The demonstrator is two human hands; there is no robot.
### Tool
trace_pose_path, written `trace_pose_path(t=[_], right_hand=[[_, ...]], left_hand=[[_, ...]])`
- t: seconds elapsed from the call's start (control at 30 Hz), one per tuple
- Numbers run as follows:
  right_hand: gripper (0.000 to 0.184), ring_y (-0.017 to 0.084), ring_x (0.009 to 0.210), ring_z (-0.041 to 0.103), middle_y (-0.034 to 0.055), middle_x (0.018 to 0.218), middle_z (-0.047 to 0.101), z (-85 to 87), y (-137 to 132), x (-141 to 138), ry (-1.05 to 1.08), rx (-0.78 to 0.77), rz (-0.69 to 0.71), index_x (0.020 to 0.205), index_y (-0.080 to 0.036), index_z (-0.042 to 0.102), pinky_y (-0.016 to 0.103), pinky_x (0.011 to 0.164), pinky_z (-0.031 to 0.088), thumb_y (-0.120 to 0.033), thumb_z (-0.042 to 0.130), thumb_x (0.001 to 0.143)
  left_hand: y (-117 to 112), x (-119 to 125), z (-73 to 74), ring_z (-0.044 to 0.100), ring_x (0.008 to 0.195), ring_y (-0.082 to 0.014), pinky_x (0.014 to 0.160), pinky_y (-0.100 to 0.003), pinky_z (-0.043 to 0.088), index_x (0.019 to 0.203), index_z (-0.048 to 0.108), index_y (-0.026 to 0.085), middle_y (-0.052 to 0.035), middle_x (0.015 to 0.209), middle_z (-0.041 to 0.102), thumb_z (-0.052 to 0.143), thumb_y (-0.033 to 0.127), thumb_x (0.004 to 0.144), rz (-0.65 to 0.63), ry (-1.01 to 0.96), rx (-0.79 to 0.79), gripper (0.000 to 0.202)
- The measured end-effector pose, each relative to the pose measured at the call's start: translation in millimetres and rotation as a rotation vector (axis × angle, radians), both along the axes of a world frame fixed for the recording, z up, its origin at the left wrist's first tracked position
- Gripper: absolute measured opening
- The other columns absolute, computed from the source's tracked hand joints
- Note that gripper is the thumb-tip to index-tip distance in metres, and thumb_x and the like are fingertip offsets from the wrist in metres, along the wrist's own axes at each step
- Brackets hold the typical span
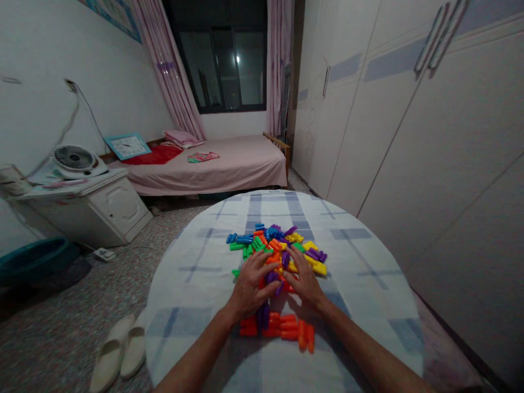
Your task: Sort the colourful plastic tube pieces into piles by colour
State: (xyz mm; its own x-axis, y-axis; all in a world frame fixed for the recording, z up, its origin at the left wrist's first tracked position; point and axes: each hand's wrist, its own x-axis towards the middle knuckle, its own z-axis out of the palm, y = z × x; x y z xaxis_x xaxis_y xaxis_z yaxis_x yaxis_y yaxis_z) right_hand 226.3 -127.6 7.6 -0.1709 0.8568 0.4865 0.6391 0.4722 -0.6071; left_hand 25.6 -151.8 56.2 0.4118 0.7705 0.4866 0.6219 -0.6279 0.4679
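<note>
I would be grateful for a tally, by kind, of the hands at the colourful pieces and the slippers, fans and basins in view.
Left hand and right hand at the colourful pieces: 2
Slippers: 2
Fan: 1
Basin: 1
Total: 6

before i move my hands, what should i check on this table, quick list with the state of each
1. Left hand at the pile: ok, fingers extended over the near left part.
2. Right hand at the pile: ok, fingers extended over the near right part.
3. Grip on a piece: cannot tell for either hand, contact is hidden.
4. View of the colored pieces: not ok, the hands cover some of them.
5. Orange pieces on the near side: ok, lying on the tablecloth.
6. Visible pieces inside the table's edge: ok.
</note>
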Motion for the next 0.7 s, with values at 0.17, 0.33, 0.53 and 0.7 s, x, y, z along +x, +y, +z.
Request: trace_pose_path(t=[0.17,0.33,0.53,0.7], right_hand=[[0.084,0.032,0.14,0.015,0.0093,0.153,0.021,2.1,-72,38,-0.369,-0.031,0.334,0.144,-0.026,0.028,0.052,0.11,0.021,-0.059,0.059,0.074],[0.088,0.032,0.141,0.013,0.0077,0.154,0.019,-4.9,-81,32,-0.511,-0.074,0.394,0.144,-0.028,0.028,0.056,0.111,0.014,-0.058,0.063,0.069],[0.075,0.03,0.14,0.015,0.0072,0.152,0.025,1.3,-32,2,-0.461,-0.024,0.163,0.142,-0.025,0.033,0.054,0.11,0.016,-0.04,0.061,0.074],[0.066,0.029,0.138,0.021,0.0062,0.149,0.032,6.1,-15,7,-0.409,0.026,0.109,0.138,-0.026,0.039,0.05,0.11,0.021,-0.043,0.057,0.077]], left_hand=[[-37,-55,-17.5,0.025,0.136,-0.0381,0.107,-0.06,0.022,0.142,0.032,0.031,-0.0112,0.15,0.028,0.059,0.075,0.06,-0.132,0.402,-0.01,0.097],[-36,-62,-45.4,0.02,0.138,-0.0374,0.108,-0.057,0.021,0.145,0.024,0.028,-0.0133,0.153,0.019,0.056,0.073,0.067,-0.069,0.478,0.032,0.096],[5,-41,-51.4,0.018,0.14,-0.0345,0.11,-0.055,0.02,0.144,0.028,0.02,-0.0164,0.152,0.022,0.061,0.055,0.074,0.119,0.394,0.055,0.084],[27,-60,-42.4,0.026,0.137,-0.0358,0.109,-0.053,0.024,0.143,0.031,0.024,-0.0147,0.15,0.027,0.06,0.063,0.071,-0.02,0.286,0.053,0.087]])
